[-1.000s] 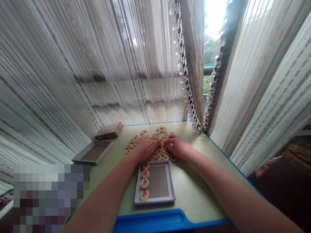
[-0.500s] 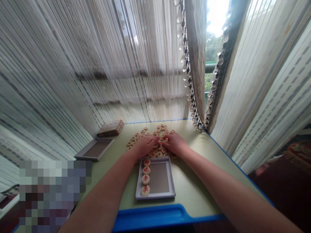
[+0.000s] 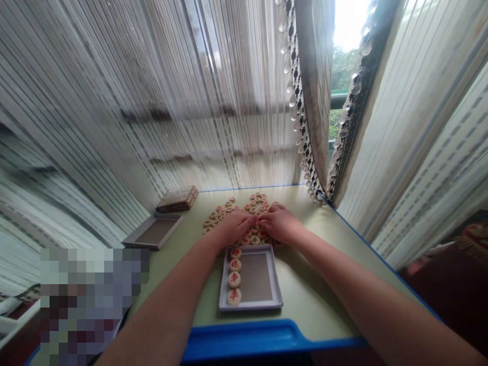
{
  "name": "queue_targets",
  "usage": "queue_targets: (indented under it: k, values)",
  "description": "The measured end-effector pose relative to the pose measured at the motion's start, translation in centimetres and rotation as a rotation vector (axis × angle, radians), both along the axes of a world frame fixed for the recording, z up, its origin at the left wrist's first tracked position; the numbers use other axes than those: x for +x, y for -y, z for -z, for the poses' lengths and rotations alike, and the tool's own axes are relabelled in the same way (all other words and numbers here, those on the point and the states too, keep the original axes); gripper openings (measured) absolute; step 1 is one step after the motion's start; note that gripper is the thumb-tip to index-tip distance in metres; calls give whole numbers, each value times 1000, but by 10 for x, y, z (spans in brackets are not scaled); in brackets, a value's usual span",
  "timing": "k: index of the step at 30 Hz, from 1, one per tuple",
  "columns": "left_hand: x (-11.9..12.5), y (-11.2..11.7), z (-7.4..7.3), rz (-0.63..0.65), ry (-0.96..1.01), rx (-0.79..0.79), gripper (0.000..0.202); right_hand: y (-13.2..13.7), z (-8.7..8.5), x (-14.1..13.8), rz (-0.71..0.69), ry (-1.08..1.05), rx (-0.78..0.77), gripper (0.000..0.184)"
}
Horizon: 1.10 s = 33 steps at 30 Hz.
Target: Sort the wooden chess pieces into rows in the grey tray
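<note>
In the head view, the left hand and the right hand are bent low over a loose spread of xiangqi pieces, their fingertips just beside each other. Both sets of fingers are curled in narrowly, though I cannot tell whether either one pinches a piece (the knuckles hide what lies beneath). The round wooden pieces, marked in red or black, lie under the grip, on its near side, to the left of the left hand and beyond both hands.

Just on the near side of the grip is a shallow cardboard box tray, with four red-lettered pieces in a column along its left wall. Left of the grip, well apart, sits a second box tray, and just beyond that a brown patterned box. Everything rests on a pale green table with blue edging; past the grip hangs a striped string curtain.
</note>
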<state>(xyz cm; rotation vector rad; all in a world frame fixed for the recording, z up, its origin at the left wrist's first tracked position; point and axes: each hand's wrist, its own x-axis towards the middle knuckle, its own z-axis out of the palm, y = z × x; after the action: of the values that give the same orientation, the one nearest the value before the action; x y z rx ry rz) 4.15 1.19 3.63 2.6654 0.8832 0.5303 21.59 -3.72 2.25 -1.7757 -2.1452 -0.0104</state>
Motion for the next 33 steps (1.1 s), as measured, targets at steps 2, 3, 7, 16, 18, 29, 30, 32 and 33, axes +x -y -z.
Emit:
queue_targets:
  k: [2,3,7,16,18,29,30,32,33]
  values:
    - [0,1,0,-1,11,-3,56,0,-1,2,-23,32,-10,37]
    - [0,1,0,-9,17,-2,57,0,-1,2,-29,38,-14,38]
    - [-2,2,-1,-68,43,-5,56,4,-5,4,2,15,13,34]
    - [-19,1,-9,-141,38,30,24,21,-16,9,-101,56,-46,20]
    - [-23,-2,-7,-141,38,20,25,22,-14,8,-125,54,-72,20]
    - [-19,1,-5,-127,-73,98,17,12,-5,15,83,-1,34,27]
    - [-19,1,-5,-127,-71,96,19,10,-4,18,114,8,41,28]
    - [-18,1,-4,-127,-53,109,24,7,-1,23,158,26,48,29]
    - [-18,1,-3,-119,-47,124,25,5,1,25,170,30,45,29]
